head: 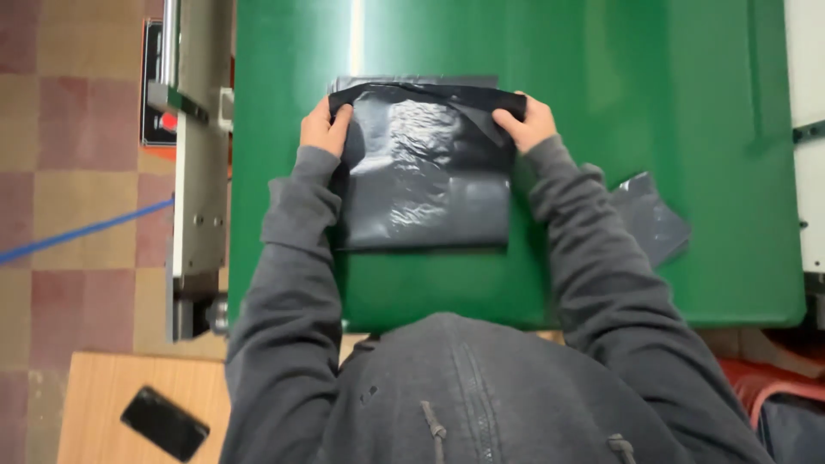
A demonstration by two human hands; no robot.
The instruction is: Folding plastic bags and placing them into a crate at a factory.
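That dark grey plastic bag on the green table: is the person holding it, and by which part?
Yes. Both hands hold the dark grey plastic bag by its far folded edge: left hand at the left corner, right hand at the right corner.

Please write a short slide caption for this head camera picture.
Both hands, left hand and right hand, grip the top edge of a dark plastic bag on a green table.

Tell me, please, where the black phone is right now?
In the head view, the black phone lies at lower left on a wooden board, beside the person's left sleeve.
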